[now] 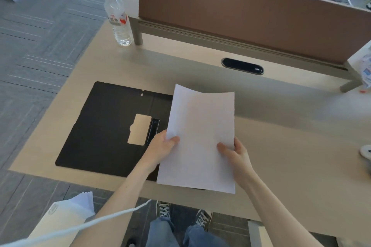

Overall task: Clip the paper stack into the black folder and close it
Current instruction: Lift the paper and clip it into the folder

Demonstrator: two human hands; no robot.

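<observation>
With the left hand (160, 146) and right hand (234, 154) each keeping a pinching grip on the paper stack (200, 136), square its edge against the clip (154, 128) of the open black folder (104, 126).

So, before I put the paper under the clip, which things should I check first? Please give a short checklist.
1. Black folder open flat on the desk: ok.
2. Paper stack held by left hand and right hand: ok.
3. Clip uncovered: ok.
4. Clip lever raised: cannot tell.
5. Sheet edges aligned: cannot tell.
6. Water bottle away from the folder: ok.
</observation>
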